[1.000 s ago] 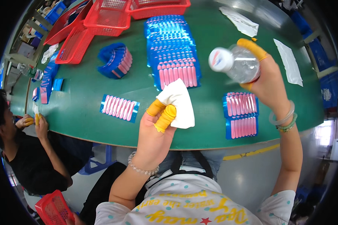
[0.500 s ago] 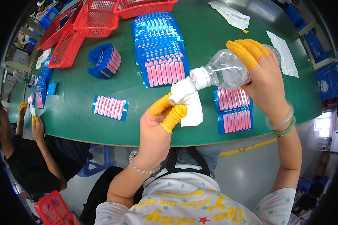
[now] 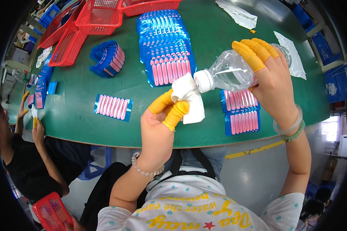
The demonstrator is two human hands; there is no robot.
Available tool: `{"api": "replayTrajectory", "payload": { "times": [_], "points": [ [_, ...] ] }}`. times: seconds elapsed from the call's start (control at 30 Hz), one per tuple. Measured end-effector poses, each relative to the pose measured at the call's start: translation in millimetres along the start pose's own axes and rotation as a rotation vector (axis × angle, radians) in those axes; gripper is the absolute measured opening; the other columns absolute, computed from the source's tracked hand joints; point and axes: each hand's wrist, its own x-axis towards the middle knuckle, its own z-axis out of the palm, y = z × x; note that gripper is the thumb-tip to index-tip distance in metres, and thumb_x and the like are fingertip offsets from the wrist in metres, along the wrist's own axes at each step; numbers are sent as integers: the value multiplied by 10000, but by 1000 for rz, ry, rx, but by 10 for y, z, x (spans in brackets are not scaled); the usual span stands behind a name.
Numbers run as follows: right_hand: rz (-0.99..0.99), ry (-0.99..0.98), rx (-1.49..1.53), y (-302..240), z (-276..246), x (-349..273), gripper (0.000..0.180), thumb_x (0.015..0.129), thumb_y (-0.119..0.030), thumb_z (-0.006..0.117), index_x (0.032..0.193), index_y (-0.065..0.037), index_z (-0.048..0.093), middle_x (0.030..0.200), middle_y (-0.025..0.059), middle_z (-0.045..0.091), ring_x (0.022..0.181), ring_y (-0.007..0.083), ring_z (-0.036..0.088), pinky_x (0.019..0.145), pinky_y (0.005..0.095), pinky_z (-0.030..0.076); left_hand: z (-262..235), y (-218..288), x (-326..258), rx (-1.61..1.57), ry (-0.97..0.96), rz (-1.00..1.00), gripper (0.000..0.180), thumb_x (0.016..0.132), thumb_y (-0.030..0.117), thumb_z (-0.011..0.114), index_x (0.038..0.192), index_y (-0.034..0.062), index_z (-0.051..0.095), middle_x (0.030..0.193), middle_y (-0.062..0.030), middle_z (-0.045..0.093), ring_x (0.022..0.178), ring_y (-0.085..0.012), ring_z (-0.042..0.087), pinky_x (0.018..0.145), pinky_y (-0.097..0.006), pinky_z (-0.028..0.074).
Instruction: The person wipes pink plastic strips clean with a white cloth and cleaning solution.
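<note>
My left hand [image 3: 160, 129], with yellow finger cots on thumb and forefinger, pinches a folded white cloth [image 3: 192, 102]. Yellow cots also cover fingers of my right hand [image 3: 272, 73], which is wrapped round a clear plastic bottle [image 3: 229, 71]. The bottle lies tilted on its side in the air, its white cap [image 3: 204, 81] close beside the cloth; whether they touch I cannot tell. Below the bottle lie two blue sheets with pink strips [image 3: 241, 123]. A single such sheet [image 3: 113, 108] lies left of my left hand, and a long overlapping row of them [image 3: 165, 50] stretches away behind the cloth.
A curled stack of blue-and-pink sheets [image 3: 108, 59] stands on the green table [image 3: 77, 115]. Red baskets [image 3: 67, 46] sit at the far left. White cloth pieces [image 3: 237, 13] lie at the far right. Another person [image 3: 29, 161] works at the left, a cloth in hand.
My left hand and the cloth have shifted slightly left and up, off the end of the cap. The bottle has hardly moved. The other person's far hand has opened.
</note>
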Motion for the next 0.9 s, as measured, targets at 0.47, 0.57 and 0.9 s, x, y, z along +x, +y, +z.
{"api": "replayTrajectory", "payload": {
  "times": [0.47,0.57,0.9],
  "points": [
    [-8,-42,-11,-132,-6,-64,659,635,117,690,1257,-100,663,1246,96,653,1191,331,578,1067,464,416,58,16,176,-184,106,98,304,941,31,687,1235,-12,624,1145,-63,677,1038,-130,644,939,-283,499],
    [-33,-33,-28,-151,7,-69,563,720,14,677,1266,-123,664,1163,74,665,1103,293,603,1021,446,444,75,26,235,-153,182,97,303,950,50,684,1242,-3,622,1142,-53,679,1032,-121,645,927,-272,498],
    [178,-123,383,-20,70,73,695,692,-96,863,1331,-111,590,1264,77,643,1163,282,603,1004,389,472,218,238,381,-334,-6,194,314,964,89,675,1269,40,616,1154,-18,662,1049,-117,629,924,-272,501]
  ]
}}
